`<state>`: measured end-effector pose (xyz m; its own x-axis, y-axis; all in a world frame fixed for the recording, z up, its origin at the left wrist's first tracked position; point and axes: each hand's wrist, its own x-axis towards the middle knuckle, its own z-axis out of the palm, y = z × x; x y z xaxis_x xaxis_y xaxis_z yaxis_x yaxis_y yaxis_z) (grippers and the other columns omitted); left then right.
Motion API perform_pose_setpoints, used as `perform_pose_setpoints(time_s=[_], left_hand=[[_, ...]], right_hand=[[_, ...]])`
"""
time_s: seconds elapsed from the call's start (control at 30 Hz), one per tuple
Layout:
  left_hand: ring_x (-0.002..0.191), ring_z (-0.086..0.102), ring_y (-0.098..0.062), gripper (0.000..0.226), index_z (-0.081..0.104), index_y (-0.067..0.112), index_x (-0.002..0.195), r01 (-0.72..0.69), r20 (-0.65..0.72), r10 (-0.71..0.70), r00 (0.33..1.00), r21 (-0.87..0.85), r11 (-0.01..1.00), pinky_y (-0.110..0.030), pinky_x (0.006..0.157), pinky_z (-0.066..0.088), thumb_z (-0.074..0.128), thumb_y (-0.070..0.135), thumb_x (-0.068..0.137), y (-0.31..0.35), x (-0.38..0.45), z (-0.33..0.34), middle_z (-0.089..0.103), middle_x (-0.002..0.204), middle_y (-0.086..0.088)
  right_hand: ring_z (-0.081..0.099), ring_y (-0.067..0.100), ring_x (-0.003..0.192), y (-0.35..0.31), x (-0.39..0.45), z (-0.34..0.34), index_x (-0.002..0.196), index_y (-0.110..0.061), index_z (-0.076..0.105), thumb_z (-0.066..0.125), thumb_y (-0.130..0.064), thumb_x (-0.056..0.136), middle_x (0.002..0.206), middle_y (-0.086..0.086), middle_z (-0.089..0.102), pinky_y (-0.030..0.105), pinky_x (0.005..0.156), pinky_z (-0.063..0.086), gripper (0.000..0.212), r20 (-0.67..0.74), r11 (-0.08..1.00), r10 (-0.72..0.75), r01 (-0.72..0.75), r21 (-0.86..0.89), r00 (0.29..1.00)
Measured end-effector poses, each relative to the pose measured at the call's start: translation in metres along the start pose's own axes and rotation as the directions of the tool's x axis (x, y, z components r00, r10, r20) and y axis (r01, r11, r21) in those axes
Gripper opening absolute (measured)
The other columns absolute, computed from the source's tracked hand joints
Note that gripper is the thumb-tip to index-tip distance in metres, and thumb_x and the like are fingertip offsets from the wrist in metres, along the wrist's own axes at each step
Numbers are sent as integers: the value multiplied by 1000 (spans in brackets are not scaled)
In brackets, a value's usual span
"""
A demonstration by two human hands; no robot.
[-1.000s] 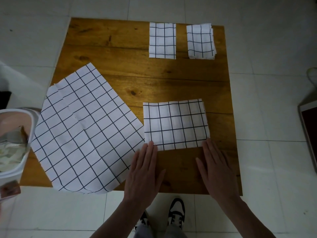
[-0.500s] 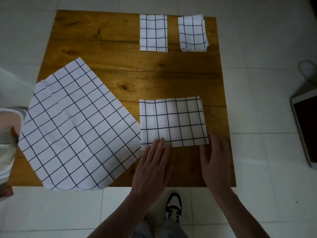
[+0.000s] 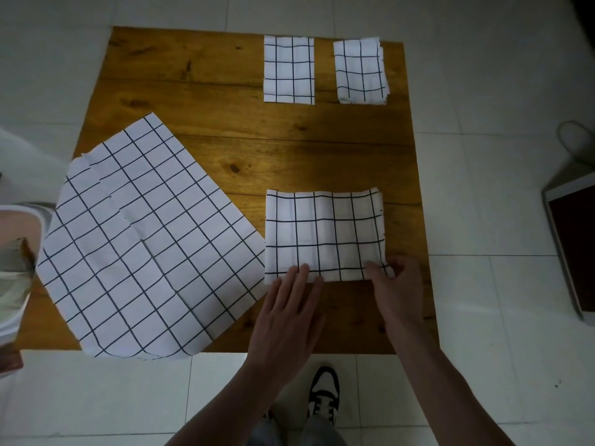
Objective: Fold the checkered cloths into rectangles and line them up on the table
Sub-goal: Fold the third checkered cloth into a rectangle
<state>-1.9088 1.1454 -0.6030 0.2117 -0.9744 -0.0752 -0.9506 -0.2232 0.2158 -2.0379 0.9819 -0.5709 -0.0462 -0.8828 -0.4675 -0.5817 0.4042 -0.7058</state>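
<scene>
on the wooden bench [image 3: 225, 91], two folded cloths [image 3: 288, 69] lie side by side at its far edge. a half-folded cloth [image 3: 323, 233] lies near its front edge: left hand [image 3: 286, 312] flat on its hem, right hand [image 3: 397, 284] pinching its corner. a large cloth [image 3: 141, 239] at the bench's left remains unfolded.

I'm standing in what looks like a home room: pale tile floor [image 3: 483, 365], a low wooden table [image 3: 225, 91] at my feet, my sneaker [image 3: 323, 392] below its edge.
</scene>
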Motion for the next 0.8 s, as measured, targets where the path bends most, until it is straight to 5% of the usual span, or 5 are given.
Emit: perform_pose_setpoints(time_s=[0.23,0.37,0.43,0.63,0.8], left_hand=[[157,24,-33,57,34,26,161,-14,21,14,1000,1,1000,-50,125,26,28,50,110,3,-1,0,29,168,-15],[157,24,-33,56,34,26,161,-18,13,18,1000,-14,1000,-49,125,22,31,48,109,2,0,-2,29,168,-15],[157,25,-32,57,33,26,161,-21,9,21,1000,-27,999,-50,126,27,32,49,109,1,0,-4,30,168,-14],[160,18,-22,60,31,15,162,-21,-64,10,998,-179,984,-47,126,30,38,43,109,-11,-4,-7,28,170,-7],[150,37,-30,65,38,10,158,106,-155,-132,979,-165,981,-49,124,30,47,42,103,-24,-12,-12,41,161,-15]], right_hand=[[60,5,101,0,-13,-4,133,-23,56,77,-17,92,115,-13,61,16,75,43,47,-21,970,-103,105,217,994],[55,-4,61,-6,-25,1,97,-27,64,70,-21,98,75,-20,60,14,59,42,9,59,961,-156,137,241,986],[45,1,51,-11,-34,5,86,-24,60,65,-24,101,61,-14,53,15,51,37,16,55,954,-234,218,207,971],[55,8,76,-16,-54,31,118,-20,62,50,-36,108,103,2,61,21,67,43,23,52,900,-424,414,139,904],[53,3,133,-24,-66,52,147,-23,55,46,-28,111,147,-8,55,16,105,45,37,95,827,-562,557,71,822]])
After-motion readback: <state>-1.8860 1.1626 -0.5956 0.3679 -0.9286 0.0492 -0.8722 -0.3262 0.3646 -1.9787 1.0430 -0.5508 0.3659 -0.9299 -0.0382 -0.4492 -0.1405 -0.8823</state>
